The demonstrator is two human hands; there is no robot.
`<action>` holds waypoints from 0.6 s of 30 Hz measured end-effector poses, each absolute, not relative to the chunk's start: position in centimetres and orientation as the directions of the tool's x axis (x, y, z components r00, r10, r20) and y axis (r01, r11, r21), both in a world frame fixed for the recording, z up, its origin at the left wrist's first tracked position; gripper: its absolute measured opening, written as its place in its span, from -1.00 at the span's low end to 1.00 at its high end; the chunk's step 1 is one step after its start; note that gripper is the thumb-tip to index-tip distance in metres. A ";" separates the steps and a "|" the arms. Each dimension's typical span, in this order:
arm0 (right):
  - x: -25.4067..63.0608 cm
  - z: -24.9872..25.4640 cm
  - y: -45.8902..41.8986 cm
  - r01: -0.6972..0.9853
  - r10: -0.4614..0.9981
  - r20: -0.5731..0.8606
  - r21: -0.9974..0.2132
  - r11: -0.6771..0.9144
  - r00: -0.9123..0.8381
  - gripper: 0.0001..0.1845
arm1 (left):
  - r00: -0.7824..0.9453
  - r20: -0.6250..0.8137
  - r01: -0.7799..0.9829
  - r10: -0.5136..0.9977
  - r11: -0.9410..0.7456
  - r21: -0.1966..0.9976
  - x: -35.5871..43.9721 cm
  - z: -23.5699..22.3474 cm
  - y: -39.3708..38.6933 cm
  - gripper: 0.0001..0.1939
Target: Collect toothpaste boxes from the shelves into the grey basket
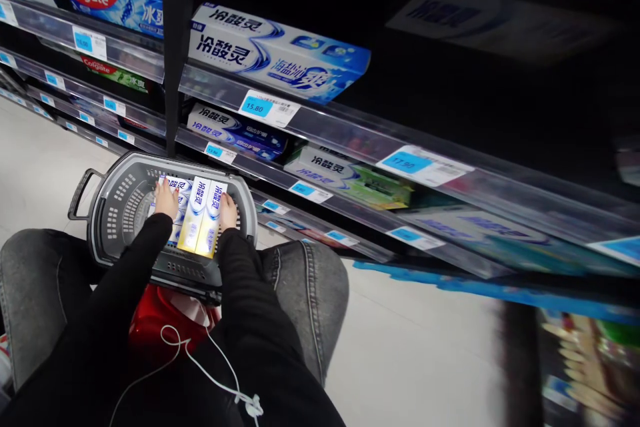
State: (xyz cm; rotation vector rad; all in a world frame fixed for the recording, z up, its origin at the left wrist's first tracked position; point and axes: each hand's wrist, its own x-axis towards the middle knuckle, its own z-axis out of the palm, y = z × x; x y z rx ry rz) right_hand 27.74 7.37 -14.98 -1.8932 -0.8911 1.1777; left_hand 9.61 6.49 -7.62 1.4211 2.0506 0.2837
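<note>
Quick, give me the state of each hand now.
Left hand: flat on the boxes in the basket, grip cannot be told.
Right hand: against the boxes' right side, grip cannot be told.

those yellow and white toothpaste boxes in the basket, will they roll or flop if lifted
The toothpaste boxes look like flat-sided cartons, so probably stiff and unlikely to roll. They seem light for their length. Glossy faces may slide against each other in the basket.

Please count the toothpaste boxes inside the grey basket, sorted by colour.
In the grey basket, between the left hand and the right hand:
Yellow-and-white toothpaste boxes: 2
Blue-and-white toothpaste box: 1 showing, partly hidden
Total: 3
</note>
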 end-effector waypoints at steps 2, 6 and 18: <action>27.6 -14.5 7.4 0.205 0.840 -0.415 -0.841 -0.500 0.348 -0.51 | -0.187 -0.381 0.738 0.905 0.386 0.553 11.5 -7.7 4.4 -0.43; 27.1 -14.0 7.7 0.230 0.859 -0.388 -0.850 -0.474 0.334 -0.49 | -0.159 -0.396 0.673 0.904 0.393 0.627 14.2 -8.1 1.8 -0.44; 27.7 -15.4 9.1 0.021 0.847 -0.398 -0.901 -0.433 0.353 -0.56 | -0.206 -0.351 0.570 0.913 0.403 0.716 14.7 -9.3 2.7 -0.45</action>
